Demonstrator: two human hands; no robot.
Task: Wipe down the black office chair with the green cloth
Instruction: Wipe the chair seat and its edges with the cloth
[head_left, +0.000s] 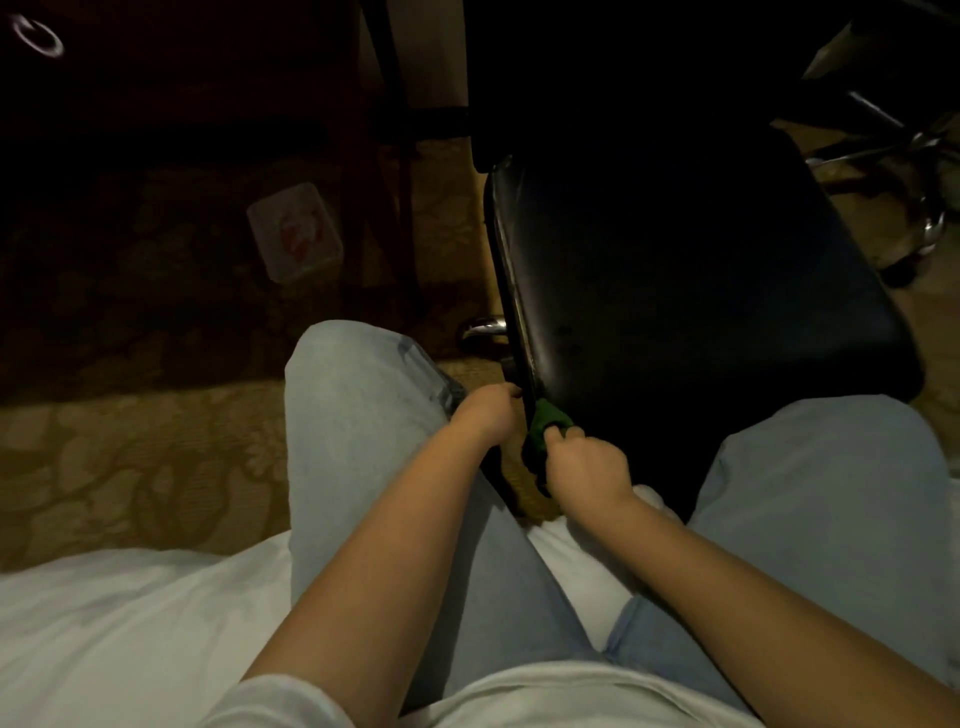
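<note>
The black office chair (675, 270) stands in front of my knees, its glossy seat filling the upper right. A bunched green cloth (545, 423) lies against the near left corner of the seat. My right hand (589, 470) grips the cloth and holds it to the seat's edge. My left hand (485, 413) reaches to the seat's left edge just beside the cloth, its fingertips hidden under the rim, so its hold is unclear.
My legs in light jeans (363, 415) flank the chair. A chrome chair base with casters (924, 218) shows at the right, and a chrome foot (483, 327) beneath the seat. A pale packet (293, 234) lies on the patterned carpet. Dark furniture stands at the upper left.
</note>
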